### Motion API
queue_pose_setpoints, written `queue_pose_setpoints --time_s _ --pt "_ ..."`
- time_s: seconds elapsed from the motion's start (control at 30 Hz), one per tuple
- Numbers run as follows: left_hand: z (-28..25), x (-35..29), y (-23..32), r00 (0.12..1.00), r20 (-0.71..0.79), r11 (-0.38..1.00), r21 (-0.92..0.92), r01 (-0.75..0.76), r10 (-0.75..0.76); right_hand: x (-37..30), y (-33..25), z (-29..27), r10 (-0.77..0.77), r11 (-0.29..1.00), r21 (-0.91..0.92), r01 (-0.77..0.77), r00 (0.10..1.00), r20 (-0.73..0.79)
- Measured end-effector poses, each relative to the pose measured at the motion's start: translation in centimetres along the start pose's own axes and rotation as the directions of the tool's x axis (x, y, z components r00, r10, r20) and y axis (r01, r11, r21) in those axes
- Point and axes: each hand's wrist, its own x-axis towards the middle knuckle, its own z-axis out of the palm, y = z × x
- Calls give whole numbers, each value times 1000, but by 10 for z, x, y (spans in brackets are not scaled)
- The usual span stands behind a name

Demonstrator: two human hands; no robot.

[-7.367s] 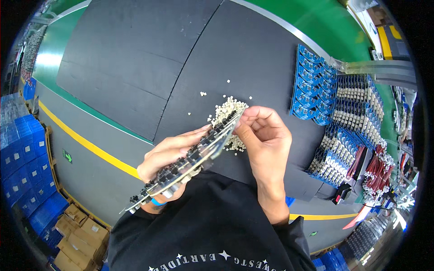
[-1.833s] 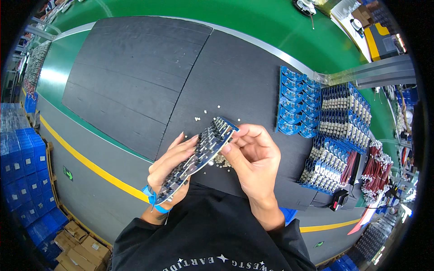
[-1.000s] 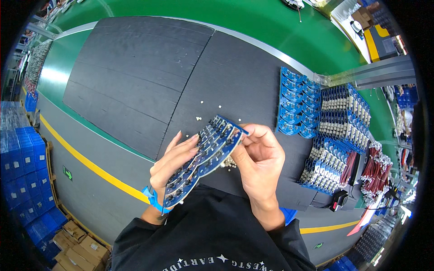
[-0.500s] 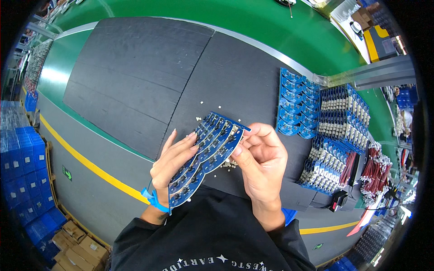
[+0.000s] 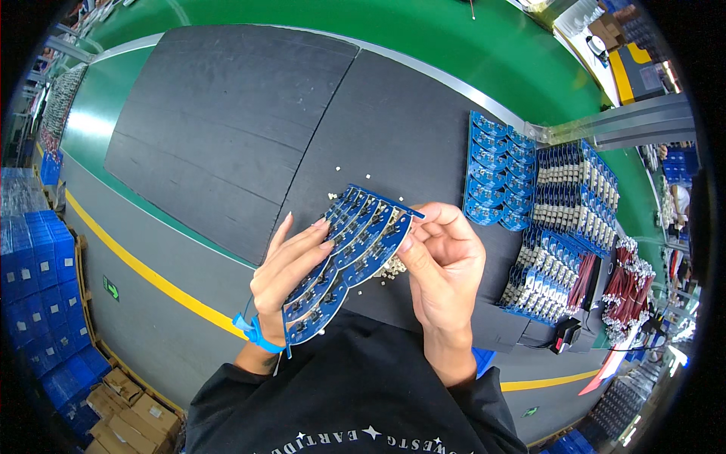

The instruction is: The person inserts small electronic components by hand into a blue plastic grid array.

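Note:
A panel of blue circuit boards (image 5: 370,253) with scalloped edges and rows of small dark parts is held tilted in front of my body, above the table. My left hand (image 5: 283,276), with a blue strap round its wrist, lies with long fingers across the panel's left part; its thumb is hidden. At the upper right corner, my right hand (image 5: 450,265) pinches the panel's edge between thumb and fingers. A small pile of tiny white connectors (image 5: 392,268) shows on the table beneath the panel, partly covered by it. A few more lie loose beyond its far edge.
Flat blue board panels (image 5: 484,170) lie at the right of the black mat (image 5: 227,113). Beside them stand stacks of boards with white parts (image 5: 575,197). Farther right are bundles of dark red wires (image 5: 628,291) and a small black device (image 5: 566,333). A metal post (image 5: 620,125) crosses the far right.
My right hand and the panel's right end have shifted slightly to the right. More of the connector pile shows beneath the panel. My left hand keeps nearly the same place.

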Motion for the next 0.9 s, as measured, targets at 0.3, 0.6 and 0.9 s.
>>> queue_pose_setpoints --time_s 0.3,0.6,0.9 --pt "-2 1 3 1000 -23 1000 1 12 -12 -2 -4 -5 70 996 49 -72 997 32" --pt "-9 1 4 994 -93 998 -13 57 -58 -1 1 -5 61 979 -189 -73 996 -72" --pt "-17 -11 10 699 -401 764 -556 328 -592 19 10 -7 23 421 -868 263 953 301"
